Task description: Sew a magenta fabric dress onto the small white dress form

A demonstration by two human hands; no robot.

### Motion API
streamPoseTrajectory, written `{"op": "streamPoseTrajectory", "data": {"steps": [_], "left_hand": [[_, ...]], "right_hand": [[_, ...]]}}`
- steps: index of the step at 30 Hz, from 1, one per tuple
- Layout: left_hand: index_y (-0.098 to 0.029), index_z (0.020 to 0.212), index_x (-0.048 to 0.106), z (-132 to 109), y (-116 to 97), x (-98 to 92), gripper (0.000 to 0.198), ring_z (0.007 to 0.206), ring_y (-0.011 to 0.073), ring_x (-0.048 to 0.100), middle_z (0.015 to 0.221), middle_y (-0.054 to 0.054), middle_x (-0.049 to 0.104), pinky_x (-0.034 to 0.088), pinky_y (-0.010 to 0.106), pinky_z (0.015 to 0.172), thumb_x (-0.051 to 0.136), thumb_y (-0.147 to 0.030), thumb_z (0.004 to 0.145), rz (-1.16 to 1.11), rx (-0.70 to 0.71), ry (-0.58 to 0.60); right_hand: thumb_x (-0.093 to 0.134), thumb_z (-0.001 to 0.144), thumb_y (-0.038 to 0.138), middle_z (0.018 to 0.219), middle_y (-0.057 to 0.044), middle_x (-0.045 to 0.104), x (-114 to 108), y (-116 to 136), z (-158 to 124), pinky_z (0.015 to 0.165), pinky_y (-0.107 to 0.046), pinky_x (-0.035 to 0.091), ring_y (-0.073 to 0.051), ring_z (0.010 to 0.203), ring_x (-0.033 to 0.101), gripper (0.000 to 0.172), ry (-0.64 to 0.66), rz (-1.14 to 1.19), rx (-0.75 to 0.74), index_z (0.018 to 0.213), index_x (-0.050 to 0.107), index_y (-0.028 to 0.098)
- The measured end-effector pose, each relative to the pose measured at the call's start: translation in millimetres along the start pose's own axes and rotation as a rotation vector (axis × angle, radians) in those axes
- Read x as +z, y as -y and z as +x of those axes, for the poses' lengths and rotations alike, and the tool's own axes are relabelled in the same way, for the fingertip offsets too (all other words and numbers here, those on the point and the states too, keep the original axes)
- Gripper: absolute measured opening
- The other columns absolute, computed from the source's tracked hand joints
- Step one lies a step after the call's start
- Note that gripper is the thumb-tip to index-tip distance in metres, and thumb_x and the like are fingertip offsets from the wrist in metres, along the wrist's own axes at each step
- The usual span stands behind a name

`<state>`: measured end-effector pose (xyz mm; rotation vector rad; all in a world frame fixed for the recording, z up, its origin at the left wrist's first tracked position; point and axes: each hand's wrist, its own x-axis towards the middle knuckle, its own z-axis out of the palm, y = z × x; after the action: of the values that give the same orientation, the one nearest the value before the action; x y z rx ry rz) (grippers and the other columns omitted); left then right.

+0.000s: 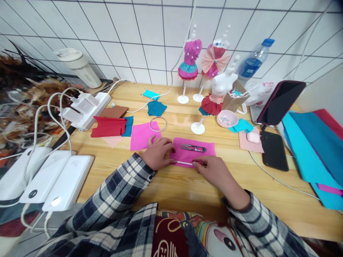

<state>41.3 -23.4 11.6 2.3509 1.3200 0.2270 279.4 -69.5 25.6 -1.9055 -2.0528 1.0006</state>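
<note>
Magenta cloth (184, 156) lies under snips (193, 147) and a white strip (184, 163) — right hand (214, 169) pinches one end; left hand (158, 153) touches the other — grip unclear.

Single head-worn view, facing forward and down over plaid sleeves (125, 181); wooden tabletop (171, 187) close below, left hand (158, 152) and right hand (215, 170) near mid-frame; tiled wall (120, 55) across the top, farther off

Matt cloth piece (187, 156); shiny metal snips (192, 147); smooth, glossy wood tabletop (171, 187).
</note>
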Motion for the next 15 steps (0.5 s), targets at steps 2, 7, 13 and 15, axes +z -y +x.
{"op": "streamPoseTrajectory", "data": {"steps": [2,7,13,15], "left_hand": [[-0.027,0.099,0.063,0.2,-0.3,-0.6,0.035,0.114,0.0288,0.050,0.115,0.003,0.060,0.012,0.063,0.106,0.074,-0.045,0.071,-0.005,0.001,0.006],[-0.027,0.099,0.063,0.3,0.4,-0.2,0.035,0.115,0.0282,0.049,0.115,0.003,0.060,0.012,0.062,0.106,0.074,-0.045,0.071,-0.007,0.001,0.009],[-0.027,0.100,0.063,0.6,1.6,0.2,0.035,0.114,0.0285,0.049,0.117,0.004,0.059,0.012,0.062,0.107,0.073,-0.046,0.071,-0.018,-0.004,0.017],[-0.027,0.099,0.063,1.0,1.4,-0.4,0.035,0.114,0.0286,0.049,0.117,0.004,0.059,0.012,0.061,0.107,0.073,-0.046,0.071,-0.019,-0.006,0.020]], "right_hand": [[0.055,0.084,0.035,0.086,-0.002,0.075,-1.4,-4.9,-1.7,0.068,-0.029,0.046,-0.018,0.077,0.067,0.028,-0.005,0.054,0.022,0.102,0.074,0.026],[0.055,0.083,0.034,0.076,0.001,0.070,-2.5,-14.4,-0.4,0.062,-0.027,0.042,-0.017,0.069,0.062,0.021,-0.031,0.079,0.040,0.094,0.070,0.025],[0.058,0.079,0.030,0.070,0.001,0.066,1.3,-19.8,4.2,0.058,-0.026,0.035,-0.016,0.066,0.058,0.008,-0.032,-0.024,0.055,0.080,0.060,0.022],[0.058,0.079,0.029,0.070,0.001,0.065,2.4,-19.6,4.4,0.058,-0.026,0.033,-0.016,0.066,0.057,0.008,-0.035,-0.049,0.053,0.079,0.060,0.022]]}}
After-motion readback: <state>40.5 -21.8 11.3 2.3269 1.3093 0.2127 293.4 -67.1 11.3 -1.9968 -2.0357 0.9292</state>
